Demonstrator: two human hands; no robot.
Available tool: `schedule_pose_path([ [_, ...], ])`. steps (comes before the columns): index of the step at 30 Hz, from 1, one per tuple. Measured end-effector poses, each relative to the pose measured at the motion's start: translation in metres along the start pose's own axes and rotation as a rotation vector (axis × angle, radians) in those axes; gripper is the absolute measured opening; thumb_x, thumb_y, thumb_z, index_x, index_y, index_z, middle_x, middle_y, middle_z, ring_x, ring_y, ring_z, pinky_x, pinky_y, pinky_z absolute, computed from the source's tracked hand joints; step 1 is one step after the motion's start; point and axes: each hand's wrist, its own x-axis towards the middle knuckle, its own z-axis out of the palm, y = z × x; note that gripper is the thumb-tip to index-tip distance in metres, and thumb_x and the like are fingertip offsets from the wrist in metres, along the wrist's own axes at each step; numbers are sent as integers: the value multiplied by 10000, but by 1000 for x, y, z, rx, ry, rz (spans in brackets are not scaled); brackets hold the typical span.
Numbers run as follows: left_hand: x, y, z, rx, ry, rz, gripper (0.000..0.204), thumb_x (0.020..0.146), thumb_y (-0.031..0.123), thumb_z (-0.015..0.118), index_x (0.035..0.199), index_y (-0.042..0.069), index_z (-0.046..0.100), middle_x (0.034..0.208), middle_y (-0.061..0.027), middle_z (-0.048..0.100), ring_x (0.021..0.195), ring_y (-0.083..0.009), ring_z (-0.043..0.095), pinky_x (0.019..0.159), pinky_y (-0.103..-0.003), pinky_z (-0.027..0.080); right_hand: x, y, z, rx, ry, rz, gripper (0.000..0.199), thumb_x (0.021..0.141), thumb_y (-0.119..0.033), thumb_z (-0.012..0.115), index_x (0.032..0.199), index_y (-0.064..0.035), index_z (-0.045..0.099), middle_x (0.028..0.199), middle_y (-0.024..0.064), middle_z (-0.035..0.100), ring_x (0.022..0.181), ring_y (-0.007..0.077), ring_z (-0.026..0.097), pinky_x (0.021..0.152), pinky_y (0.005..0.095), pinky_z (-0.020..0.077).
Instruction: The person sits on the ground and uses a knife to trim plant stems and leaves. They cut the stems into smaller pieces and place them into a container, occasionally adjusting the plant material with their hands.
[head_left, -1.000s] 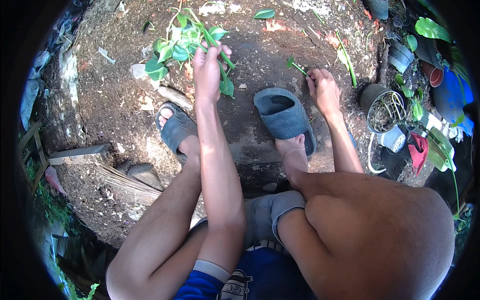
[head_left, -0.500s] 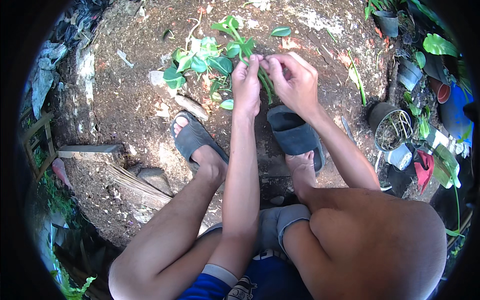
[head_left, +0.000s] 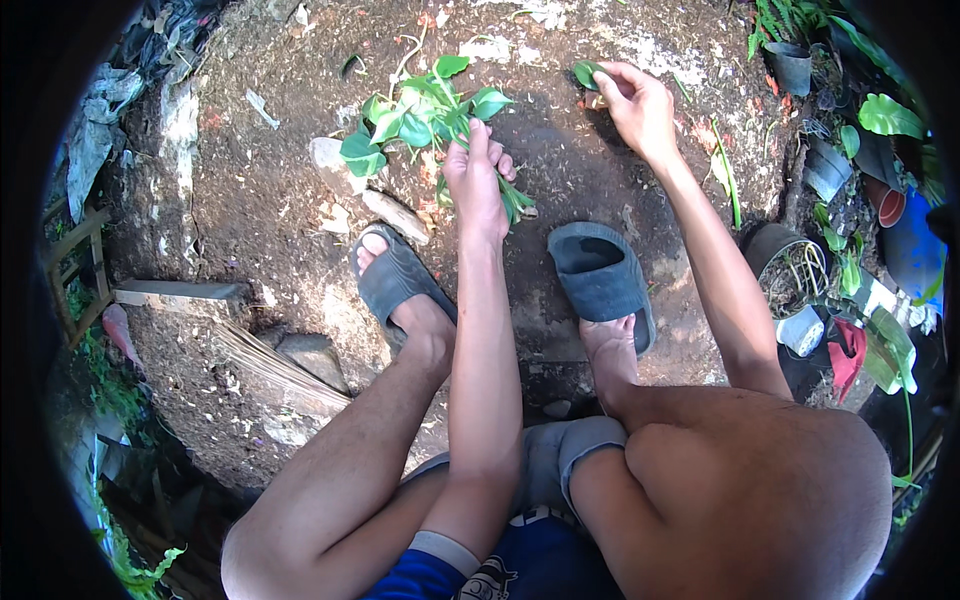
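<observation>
Two hands busy, one view, so everything here comes off the head camera.

Risk first, and this is just my read. The left hand (head_left: 478, 185) has its grip clenched round the stems of a bunch of leafy green cuttings (head_left: 420, 120), held just above the bare soil (head_left: 250, 230). With that many soft stems squeezed in one fist, I'd worry about bruising or snapping them, and the lower leaves poking out under the palm look easy to crush or let slip. The right hand (head_left: 635, 100) is well apart from the bunch, reaching across to a single green leaf cutting (head_left: 585, 72) lying on the ground, fingers curled over it. I can't tell if the grip there has actually closed on it or is only touching. A hasty pinch could tear the leaf, or drag dirt along with it.

Pose: left forearm runs straight up the middle of the picture between the knees, wrist a bit bent, thumb side up. Right arm is stretched out long from the lower right, elbow nearly straight, palm down. The person is crouching, left foot in a grey sandal (head_left: 395, 285), while the right sandal (head_left: 600, 280) sits mostly in front of the right foot. Leaning that far forward could tip the balance.

Plant pots (head_left: 825, 170) crowd the right edge.
</observation>
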Motion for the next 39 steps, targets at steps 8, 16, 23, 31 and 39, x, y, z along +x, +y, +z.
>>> schedule_pose_path([
  [8, -36, 109, 36, 40, -162, 628, 406, 1109, 345, 568, 778, 147, 443, 583, 83, 330, 473, -46, 283, 452, -244, 215, -52, -70, 55, 97, -227, -223, 267, 986, -220, 717, 1161, -27, 775, 1021, 160, 792, 686, 232, 753, 631, 376, 627],
  [16, -116, 184, 49, 66, 28, 1013, 386, 1016, 459, 692, 831, 175, 507, 585, 80, 315, 491, -30, 262, 425, -216, 204, 36, -53, 75, -319, -100, -428, 303, 1028, -305, 621, 1048, -49, 781, 935, 185, 750, 829, 374, 738, 780, 487, 602],
  [23, -148, 186, 33, -146, -571, 1161, 566, 969, 384, 731, 1390, 71, 520, 805, -2, 510, 692, -162, 550, 612, -328, 449, 81, -43, 90, -489, -192, -339, 219, 999, -225, 618, 1126, -96, 743, 1024, 171, 718, 958, 366, 717, 823, 491, 589],
  [31, -147, 190, 31, -141, -579, 1182, 545, 968, 448, 693, 1326, 75, 520, 772, 13, 494, 655, -143, 515, 582, -305, 418, 77, -29, 96, -515, -85, -399, 138, 965, -159, 675, 1080, -88, 704, 1015, 137, 660, 962, 347, 666, 819, 473, 567],
  [39, -143, 191, 36, -133, -581, 1182, 540, 968, 512, 654, 1261, 79, 519, 738, 28, 478, 618, -123, 480, 553, -283, 386, 61, -22, 106, -554, 22, -402, 177, 979, -167, 649, 1132, -97, 596, 1055, 143, 641, 1006, 353, 644, 831, 474, 566],
])
